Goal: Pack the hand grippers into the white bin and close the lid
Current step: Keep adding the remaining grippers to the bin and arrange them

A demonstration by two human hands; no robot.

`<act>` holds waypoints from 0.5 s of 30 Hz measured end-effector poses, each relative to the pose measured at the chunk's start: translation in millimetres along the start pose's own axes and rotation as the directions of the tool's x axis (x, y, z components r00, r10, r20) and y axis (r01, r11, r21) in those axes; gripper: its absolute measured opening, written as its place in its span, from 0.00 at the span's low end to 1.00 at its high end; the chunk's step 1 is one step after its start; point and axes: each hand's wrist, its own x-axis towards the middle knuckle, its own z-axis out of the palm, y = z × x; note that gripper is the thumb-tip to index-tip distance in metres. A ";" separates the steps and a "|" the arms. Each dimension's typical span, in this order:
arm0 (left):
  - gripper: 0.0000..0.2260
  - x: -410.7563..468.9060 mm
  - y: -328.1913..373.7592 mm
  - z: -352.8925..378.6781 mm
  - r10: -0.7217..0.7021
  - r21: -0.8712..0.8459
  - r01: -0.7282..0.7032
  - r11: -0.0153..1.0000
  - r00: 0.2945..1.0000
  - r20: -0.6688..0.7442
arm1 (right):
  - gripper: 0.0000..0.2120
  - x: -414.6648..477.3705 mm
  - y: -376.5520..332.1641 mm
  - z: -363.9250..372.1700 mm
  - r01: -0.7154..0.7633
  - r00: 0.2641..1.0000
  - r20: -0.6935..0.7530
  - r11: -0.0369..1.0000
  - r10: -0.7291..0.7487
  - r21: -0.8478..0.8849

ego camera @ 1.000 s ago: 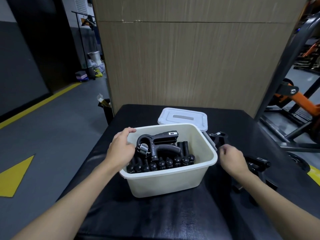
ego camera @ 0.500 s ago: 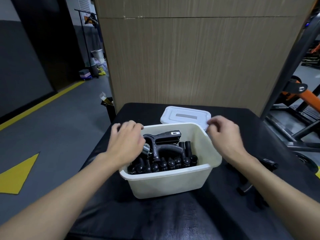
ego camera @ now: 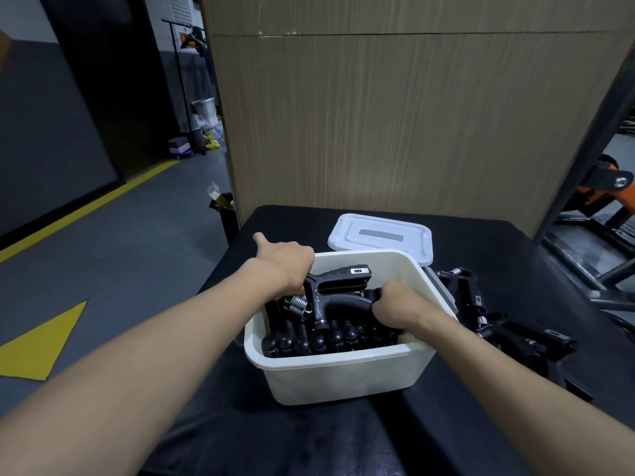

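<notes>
Hand grippers [ego camera: 330,338] stand packed in the white bin [ego camera: 340,376], knobbed ends up, and one more, the top gripper [ego camera: 338,293], lies across them on its side. The bin sits in the middle of the black worktop [ego camera: 275,434]. Its lid [ego camera: 379,237] lies flat just behind it, touching the far rim, so the bin is uncovered. Several loose grippers [ego camera: 515,334] lie in a heap on the worktop just right of the bin, unpacked. A wood-grain panel [ego camera: 395,125] rises behind the worktop. A small black floor bin [ego camera: 225,207] stands at its left corner, and orange gym equipment [ego camera: 604,187] shows at the right edge.

The right hand [ego camera: 395,309] curls round the end of the top gripper's lower handle. The left hand [ego camera: 285,266] reaches over the left rim at the spring end, thumb stuck out; its fingers are hidden, so I cannot tell whether it holds anything.

Half a second earlier both hands were above the rim, the right one at the far corner beside the lid; now both are down inside the bin. The lid and bin have not shifted.
</notes>
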 end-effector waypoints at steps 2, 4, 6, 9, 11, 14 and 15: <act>0.16 0.5 1.1 -1.2 0.021 0.036 -0.021 0.999 1.000 0.001 | 0.03 -1.8 -1.4 -0.4 0.006 1.000 0.011 1.000 -0.006 -0.007; 0.16 -0.9 -2.3 -2.0 0.028 0.040 -0.028 0.999 1.000 0.002 | 0.02 -5.1 -2.1 -2.0 0.016 1.000 0.016 1.000 -0.016 -0.002; 0.15 -2.5 -9.2 -2.6 0.035 0.070 -0.035 0.997 0.999 -0.007 | 0.02 -8.3 -2.5 -4.9 0.021 1.000 0.015 1.000 -0.021 0.019; 0.15 -5.8 -16.8 -1.4 0.049 0.073 -0.048 0.996 0.999 -0.014 | 0.02 -10.1 -3.2 -6.0 0.032 0.999 0.021 0.999 -0.032 0.019; 0.15 -7.4 -17.6 -2.3 0.062 0.065 -0.059 0.996 0.997 -0.038 | 0.02 -8.9 -3.4 -4.6 0.027 0.999 0.022 1.000 -0.027 0.001; 0.14 -8.7 -23.6 -6.6 0.062 0.022 -0.061 0.998 0.994 -0.086 | 0.05 -5.5 -2.1 -2.6 0.019 1.000 0.023 1.000 -0.019 0.020; 0.14 -9.3 -27.8 -7.0 0.056 0.017 -0.054 0.998 0.995 -0.083 | 0.07 -4.0 -1.3 -2.0 0.016 1.000 0.024 0.999 -0.017 0.028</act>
